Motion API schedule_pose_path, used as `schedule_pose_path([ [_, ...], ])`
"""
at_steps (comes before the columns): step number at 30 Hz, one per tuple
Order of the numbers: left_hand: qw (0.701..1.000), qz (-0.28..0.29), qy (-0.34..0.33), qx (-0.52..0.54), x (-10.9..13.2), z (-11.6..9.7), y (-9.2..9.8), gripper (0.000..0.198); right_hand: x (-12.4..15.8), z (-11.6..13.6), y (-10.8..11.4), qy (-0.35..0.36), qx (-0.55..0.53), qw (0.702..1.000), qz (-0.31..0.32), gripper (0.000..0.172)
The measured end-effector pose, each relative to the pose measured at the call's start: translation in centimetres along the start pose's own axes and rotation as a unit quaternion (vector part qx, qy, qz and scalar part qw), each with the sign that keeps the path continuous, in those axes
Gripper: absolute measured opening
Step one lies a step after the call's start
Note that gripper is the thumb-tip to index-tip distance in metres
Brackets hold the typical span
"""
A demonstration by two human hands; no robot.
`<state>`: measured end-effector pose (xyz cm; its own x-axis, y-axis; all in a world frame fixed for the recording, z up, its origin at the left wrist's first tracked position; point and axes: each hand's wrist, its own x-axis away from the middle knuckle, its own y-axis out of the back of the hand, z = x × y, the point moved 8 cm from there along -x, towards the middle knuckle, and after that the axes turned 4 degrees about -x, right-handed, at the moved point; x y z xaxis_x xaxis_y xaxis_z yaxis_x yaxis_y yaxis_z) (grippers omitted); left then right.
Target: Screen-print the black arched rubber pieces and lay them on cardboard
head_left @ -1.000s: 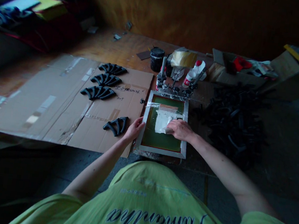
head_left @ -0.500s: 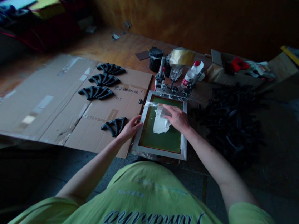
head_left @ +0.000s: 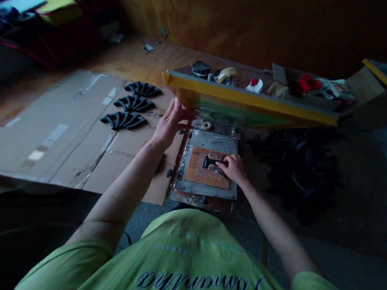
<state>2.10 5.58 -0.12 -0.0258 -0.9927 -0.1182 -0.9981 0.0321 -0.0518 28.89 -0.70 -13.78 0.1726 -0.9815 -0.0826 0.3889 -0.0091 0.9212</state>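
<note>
The screen-printing frame [head_left: 251, 98] is tilted up, its yellow near edge raised above the base. My left hand [head_left: 171, 123] is beneath its left end, fingers stretched out and apart; whether they touch the frame is unclear. Lower down, my right hand [head_left: 235, 169] grips one end of a black handle-shaped part [head_left: 209, 162]. That part lies on an orange-brown board [head_left: 197, 175], fixed on a grey metal plate [head_left: 188, 188]. My right fingers hide part of the piece. Several similar black parts [head_left: 124, 121] rest in three fanned rows on cardboard to the left.
Flattened cardboard [head_left: 74, 150] covers the left of the table. A dark heap of black parts [head_left: 302, 171] lies to the right. Behind the raised frame stand a black tub [head_left: 201, 69], a red-capped bottle [head_left: 254, 83] and an open carton [head_left: 280, 75] of odds and ends.
The frame has swung up from flat, uncovering the plate. My left hand moved up and forward; my right left the screen and white ink for a black part. The separate group on the near cardboard is no longer visible.
</note>
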Motion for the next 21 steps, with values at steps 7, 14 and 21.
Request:
schedule_pose_path([
  [7,0.956,0.054,0.285,0.044,8.9,9.0,-4.7,0.062,0.9,3.3,-1.4,-0.113,-0.015,0.993,0.039,0.02],
  [14,0.911,0.008,0.387,0.14,14.7,15.3,-4.3,0.039,3.0,9.7,-1.6,0.131,-0.154,0.979,0.04,0.008],
  [21,0.876,-0.259,0.382,-0.143,15.6,19.2,17.2,0.04,6.0,-16.9,7.2,-0.285,0.078,0.954,-0.059,0.023],
])
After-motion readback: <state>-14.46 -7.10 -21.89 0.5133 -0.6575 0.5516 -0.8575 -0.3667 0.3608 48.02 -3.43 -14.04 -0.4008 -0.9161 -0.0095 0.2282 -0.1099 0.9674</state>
